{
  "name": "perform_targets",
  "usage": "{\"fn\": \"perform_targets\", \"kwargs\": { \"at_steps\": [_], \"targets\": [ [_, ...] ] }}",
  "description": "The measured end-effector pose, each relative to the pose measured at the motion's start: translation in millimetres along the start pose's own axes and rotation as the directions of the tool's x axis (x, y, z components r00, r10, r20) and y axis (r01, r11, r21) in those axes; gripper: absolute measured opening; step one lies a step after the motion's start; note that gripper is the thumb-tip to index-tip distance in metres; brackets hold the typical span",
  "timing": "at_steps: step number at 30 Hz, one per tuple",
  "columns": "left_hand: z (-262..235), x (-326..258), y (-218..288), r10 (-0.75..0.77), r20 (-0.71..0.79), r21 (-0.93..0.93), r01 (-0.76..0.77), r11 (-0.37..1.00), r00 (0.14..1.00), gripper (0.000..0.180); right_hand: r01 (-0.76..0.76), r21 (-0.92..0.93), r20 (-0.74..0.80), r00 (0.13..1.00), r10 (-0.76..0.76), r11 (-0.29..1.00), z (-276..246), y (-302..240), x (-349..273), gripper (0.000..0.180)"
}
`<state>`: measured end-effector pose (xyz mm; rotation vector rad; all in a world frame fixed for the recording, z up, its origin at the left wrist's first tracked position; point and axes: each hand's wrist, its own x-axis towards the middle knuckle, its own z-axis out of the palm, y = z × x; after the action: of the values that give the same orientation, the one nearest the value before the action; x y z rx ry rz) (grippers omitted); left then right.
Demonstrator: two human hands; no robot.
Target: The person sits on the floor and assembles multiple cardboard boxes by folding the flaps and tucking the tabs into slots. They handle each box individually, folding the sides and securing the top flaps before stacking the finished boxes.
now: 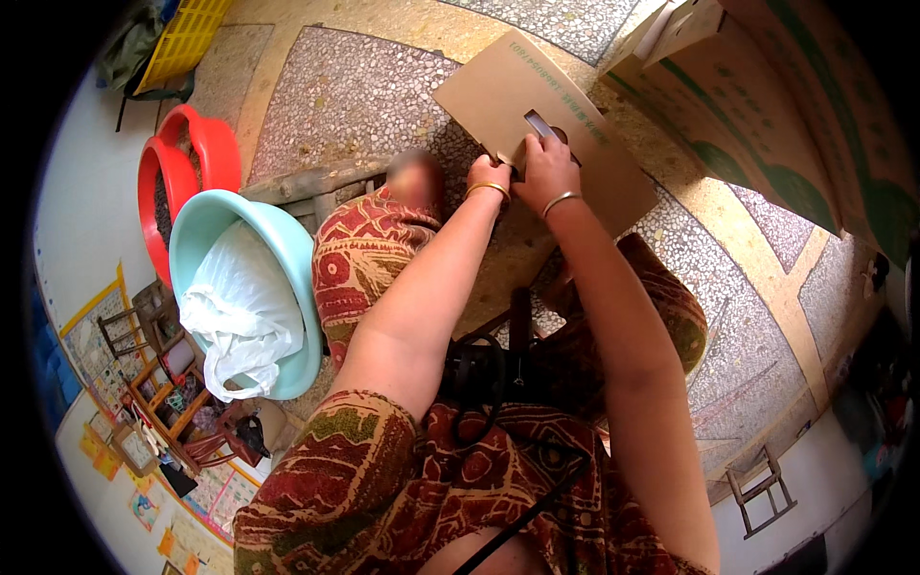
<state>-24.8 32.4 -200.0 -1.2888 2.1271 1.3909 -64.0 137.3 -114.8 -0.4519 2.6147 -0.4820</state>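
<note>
Speckled terrazzo flooring [364, 96] with tan bands running through it fills the scene, seen from above a seated person in a red-and-green patterned garment [383, 489]. Far ahead, lying on the floor, is a flat brown cardboard sheet [498, 77] with a narrow slot cut in it. Both hands meet at its near edge. The left hand [489, 174], a gold bangle on its wrist, has its fingers closed on the sheet's edge. The right hand [546, 168], wearing a silvery bangle, is closed too, pinching the cardboard beside the slot; whether it also holds a small tool cannot be told, because the fingers hide that spot. The two hands are touching or just beside each other.

To the far right stands a large cardboard carton [795, 105] with green printing, its flap raised, close to the sheet but apart from it. On the left, near the person's knee, sits a pale turquoise plastic basin [201, 230] holding a crumpled white plastic bag [240, 316]. Beyond it a red basin [216, 149] leans, and farther still a yellow crate [187, 38] lies at the upper left. A weathered wooden plank [307, 180] lies between the basins and the knee. A small wooden frame [757, 489] stands on the floor at the near right, well away from the hands. Black cable [479, 383] loops across the lap.
</note>
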Motion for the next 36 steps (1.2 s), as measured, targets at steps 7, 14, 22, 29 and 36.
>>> {"fn": "perform_targets", "kwargs": {
  "at_steps": [7,14,22,29,36],
  "targets": [
    [-7.1,-5.1,1.8,0.022,0.044,-0.012,-0.022,1.000,0.999,0.029,0.002,0.090,-0.235,0.972,0.020,0.996,29.0,5.0,-9.7,0.046],
    [-14.4,-9.5,-1.1,0.016,0.159,-0.178,0.012,0.984,0.987,0.024,0.027,0.140,-0.269,0.963,0.012,0.990,36.5,7.8,-9.0,0.038],
    [-18.9,-23.8,-16.0,0.025,0.440,-0.541,0.243,0.805,0.898,0.019,-0.034,0.152,-0.232,0.970,0.069,0.988,34.3,3.1,-6.6,0.042],
    [-15.8,-21.6,0.2,-0.054,0.431,-0.399,0.244,0.884,0.901,0.018,0.302,0.322,-0.328,0.925,-0.193,0.897,36.1,43.9,-6.0,0.040],
    [-2.6,-16.1,-1.5,-0.046,0.329,-0.275,0.142,0.951,0.943,0.016,0.314,0.315,-0.320,0.924,-0.211,0.896,39.2,48.0,-3.8,0.041]
  ]
}}
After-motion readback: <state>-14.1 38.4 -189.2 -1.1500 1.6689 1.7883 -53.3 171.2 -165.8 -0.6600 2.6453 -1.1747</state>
